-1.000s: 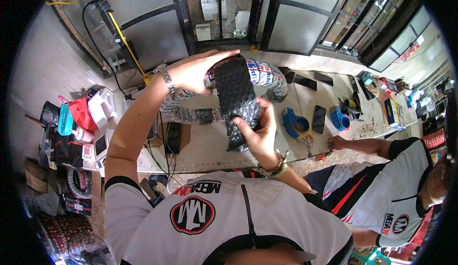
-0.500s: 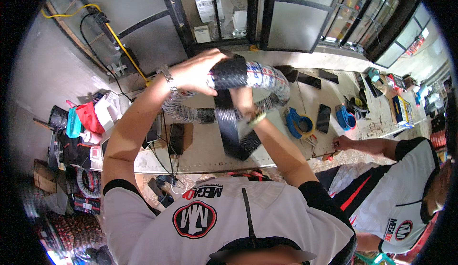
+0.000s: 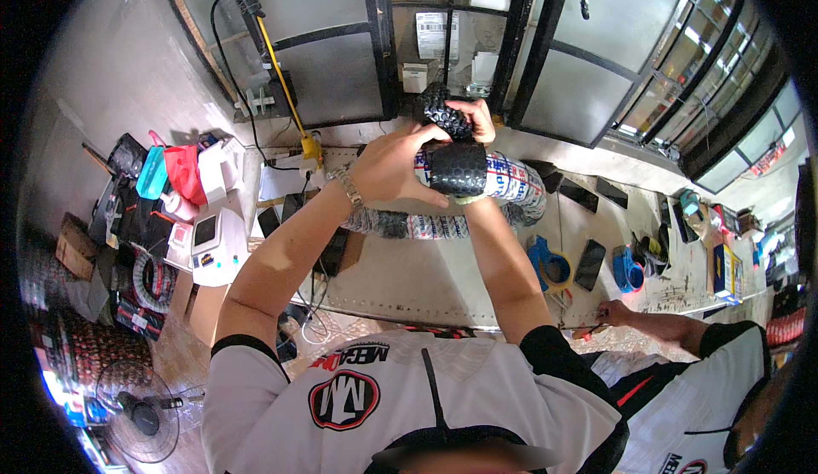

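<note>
A ring-shaped, tyre-like bundle (image 3: 520, 181), wrapped in printed white and clear plastic, is held up over the bench. Black bubble wrap (image 3: 460, 170) encircles one section of it. My left hand (image 3: 390, 167) is closed on the bundle, just left of the black band. My right forearm reaches through the ring's opening, and my right hand (image 3: 480, 119) comes out beyond the band. Its fingers are closed on the bunched loose length (image 3: 445, 112) of that bubble wrap. The band hides my right wrist.
On the bench (image 3: 400, 282), blue tape dispensers (image 3: 545, 265) and dark phones (image 3: 590, 264) lie to the right. A white label printer (image 3: 217, 248) stands left, near a red bag (image 3: 184, 174). A co-worker's hand (image 3: 613, 313) rests at the front edge, lower right.
My right hand has gone from inside the ring to its far side. The bubble wrap strip that hung down toward me is now bunched up there. The view has shifted.
</note>
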Tool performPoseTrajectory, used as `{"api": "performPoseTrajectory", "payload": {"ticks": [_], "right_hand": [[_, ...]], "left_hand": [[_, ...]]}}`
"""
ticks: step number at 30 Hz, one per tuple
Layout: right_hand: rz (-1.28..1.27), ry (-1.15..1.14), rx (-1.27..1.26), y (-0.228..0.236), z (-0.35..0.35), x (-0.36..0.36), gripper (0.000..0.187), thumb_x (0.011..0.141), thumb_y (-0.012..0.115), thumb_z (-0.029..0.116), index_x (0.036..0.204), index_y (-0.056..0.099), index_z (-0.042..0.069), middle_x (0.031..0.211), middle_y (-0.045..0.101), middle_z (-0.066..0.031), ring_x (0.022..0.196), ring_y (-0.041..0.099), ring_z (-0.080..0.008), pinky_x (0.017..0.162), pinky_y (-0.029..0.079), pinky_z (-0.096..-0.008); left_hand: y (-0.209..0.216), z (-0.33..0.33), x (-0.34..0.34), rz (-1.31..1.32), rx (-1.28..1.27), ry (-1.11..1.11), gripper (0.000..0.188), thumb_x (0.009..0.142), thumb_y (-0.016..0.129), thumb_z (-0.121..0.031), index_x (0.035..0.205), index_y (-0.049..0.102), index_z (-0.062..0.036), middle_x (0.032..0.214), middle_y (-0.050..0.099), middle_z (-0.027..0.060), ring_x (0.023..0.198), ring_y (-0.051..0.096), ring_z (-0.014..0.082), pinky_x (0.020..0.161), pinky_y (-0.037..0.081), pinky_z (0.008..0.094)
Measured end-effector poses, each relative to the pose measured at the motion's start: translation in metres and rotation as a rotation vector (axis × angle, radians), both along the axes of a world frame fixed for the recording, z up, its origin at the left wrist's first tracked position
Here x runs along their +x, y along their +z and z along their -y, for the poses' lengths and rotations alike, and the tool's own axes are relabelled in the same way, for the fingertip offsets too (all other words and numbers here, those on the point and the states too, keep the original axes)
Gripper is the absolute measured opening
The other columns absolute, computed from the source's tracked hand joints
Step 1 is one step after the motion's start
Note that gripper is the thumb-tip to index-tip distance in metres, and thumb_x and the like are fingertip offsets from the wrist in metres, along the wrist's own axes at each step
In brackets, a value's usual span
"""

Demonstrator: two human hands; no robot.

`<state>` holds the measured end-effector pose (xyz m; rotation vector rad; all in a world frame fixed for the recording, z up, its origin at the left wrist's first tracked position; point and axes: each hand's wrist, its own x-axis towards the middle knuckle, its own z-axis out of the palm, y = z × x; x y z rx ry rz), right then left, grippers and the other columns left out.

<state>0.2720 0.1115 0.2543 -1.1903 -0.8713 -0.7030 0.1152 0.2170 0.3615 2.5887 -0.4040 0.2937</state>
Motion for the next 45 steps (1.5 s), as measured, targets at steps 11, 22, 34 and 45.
{"api": "performPoseTrajectory", "payload": {"ticks": [11, 22, 34, 45], "right_hand": [[-0.526, 0.651, -0.691, 0.062, 0.134, -0.107, 0.014, 0.093, 0.066, 0.017, 0.086, 0.068, 0.005, 0.076, 0.065, -0.0013, 0.077, 0.060, -0.0104, 0.068, 0.049, -0.0293], [-1.059, 0.546, -1.064, 0.098, 0.026, 0.052, 0.059, 0.086, 0.067, 0.053, 0.114, 0.066, 0.001, 0.104, 0.071, -0.0154, 0.090, 0.069, -0.0170, 0.078, 0.056, -0.0328], [-0.464, 0.562, -0.540, 0.212, 0.090, -0.089, 0.028, 0.093, 0.068, 0.028, 0.107, 0.071, 0.005, 0.099, 0.074, -0.0043, 0.087, 0.071, -0.0137, 0.084, 0.055, -0.0299], [0.249, 0.013, -0.966, -0.050, 0.094, -0.195, 0.045, 0.082, 0.071, 0.018, 0.124, 0.063, 0.007, 0.116, 0.066, -0.0166, 0.111, 0.061, -0.0305, 0.101, 0.045, -0.0418]], "left_hand": [[-0.003, -0.024, 0.023, 0.021, -0.071, -0.037, 0.077, 0.057, 0.089, -0.048, 0.118, 0.059, -0.0122, 0.104, 0.071, 0.0143, 0.096, 0.069, 0.0332, 0.084, 0.053, 0.0414], [0.003, -0.005, 0.024, -0.118, 0.100, -0.036, 0.075, 0.060, 0.089, -0.041, 0.124, 0.059, -0.0137, 0.114, 0.066, 0.0119, 0.105, 0.066, 0.0288, 0.092, 0.050, 0.0377], [-0.027, -0.018, 0.049, 0.233, -0.147, 0.114, 0.080, 0.056, 0.092, -0.033, 0.115, 0.044, -0.0083, 0.106, 0.067, 0.0139, 0.098, 0.067, 0.0336, 0.084, 0.053, 0.0429], [-0.025, -0.065, 0.079, 0.101, -0.064, -0.117, 0.070, 0.074, 0.077, -0.019, 0.138, 0.048, -0.0209, 0.112, 0.067, 0.0099, 0.110, 0.064, 0.0254, 0.090, 0.053, 0.0374]]}}
